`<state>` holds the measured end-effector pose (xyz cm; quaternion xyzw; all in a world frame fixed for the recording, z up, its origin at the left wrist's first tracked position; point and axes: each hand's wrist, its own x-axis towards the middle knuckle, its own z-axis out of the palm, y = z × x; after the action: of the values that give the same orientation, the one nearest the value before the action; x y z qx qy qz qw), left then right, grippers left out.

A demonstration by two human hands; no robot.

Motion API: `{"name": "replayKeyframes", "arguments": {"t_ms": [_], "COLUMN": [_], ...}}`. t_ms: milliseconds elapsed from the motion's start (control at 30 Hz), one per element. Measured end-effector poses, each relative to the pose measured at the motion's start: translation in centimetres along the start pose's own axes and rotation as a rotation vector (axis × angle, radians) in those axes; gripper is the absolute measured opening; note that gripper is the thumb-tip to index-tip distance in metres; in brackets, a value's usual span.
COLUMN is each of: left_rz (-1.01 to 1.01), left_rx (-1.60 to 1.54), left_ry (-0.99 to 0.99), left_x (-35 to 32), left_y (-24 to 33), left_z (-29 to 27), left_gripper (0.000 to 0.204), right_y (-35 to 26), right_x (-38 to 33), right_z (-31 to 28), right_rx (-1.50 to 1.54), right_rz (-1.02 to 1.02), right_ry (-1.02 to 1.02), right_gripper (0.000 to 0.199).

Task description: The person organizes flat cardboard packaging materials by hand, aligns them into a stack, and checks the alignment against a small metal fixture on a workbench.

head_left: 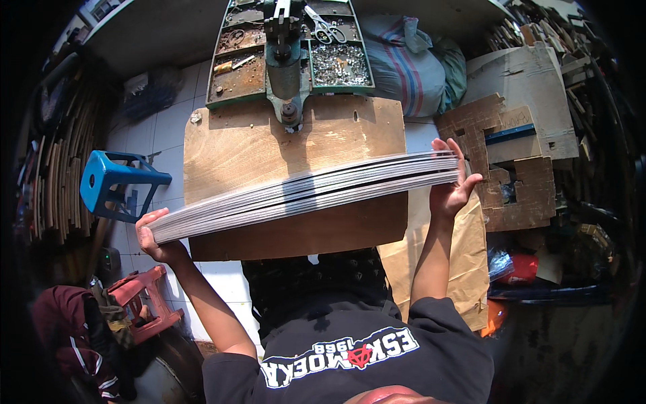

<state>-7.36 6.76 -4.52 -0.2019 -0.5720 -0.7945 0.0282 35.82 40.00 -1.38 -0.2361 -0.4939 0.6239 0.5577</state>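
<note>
I hold a long stack of thin boards [303, 192] edge-up between both hands, above the wooden tabletop [289, 151]. Pale grey-white edges show, with dark gaps between some layers; the material is not clear. My left hand [156, 236] grips the lower left end, its fingers curled round the corner. Against the right end, which sits higher, my right hand [454, 185] presses with its palm, its fingers upright and thumb outward. The stack bows slightly along its length. Beyond it stands a green hand press [284, 74], its lower die at the tabletop's far edge.
Metal trays flank the press, one holding small shiny metal fittings [340, 65], with scissors [325, 25] above. A blue stool [121, 182] and a red stool [145, 303] stand left. Cut boards [518, 161], brown paper [464, 269] and a stuffed sack [404, 67] lie right.
</note>
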Motion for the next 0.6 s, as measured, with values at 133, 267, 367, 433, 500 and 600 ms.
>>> {"name": "replayKeyframes", "arguments": {"t_ms": [133,267,367,433,500,600], "left_rz": [0.030,0.023,-0.014,-0.006,0.028,-0.013], "left_rx": [0.050,0.099,0.091,0.116,0.174,0.158], "left_ry": [-0.034,-0.111,-0.193,-0.201,-0.206,-0.256], "left_x": [0.0,0.5,1.0,1.4,1.8,2.3], "left_y": [0.3,1.0,1.7,1.9,2.2,2.5], "left_z": [0.1,0.0,0.0,0.4,0.7,1.2], "left_gripper": [0.037,0.041,0.048,0.051,0.056,0.064], "right_y": [1.7,1.5,1.4,1.3,1.4,1.3], "right_x": [0.7,1.5,2.1,2.3,2.5,2.8], "right_z": [-1.0,0.8,0.6,0.9,1.0,1.4], "right_rx": [-0.310,-0.245,-0.231,-0.248,-0.304,-0.313], "right_rz": [-0.194,-0.155,-0.126,-0.109,-0.110,-0.090], "right_ry": [-0.006,0.176,0.204,0.225,0.225,0.246], "right_gripper": [0.068,0.018,0.016,0.020,0.027,0.028]}}
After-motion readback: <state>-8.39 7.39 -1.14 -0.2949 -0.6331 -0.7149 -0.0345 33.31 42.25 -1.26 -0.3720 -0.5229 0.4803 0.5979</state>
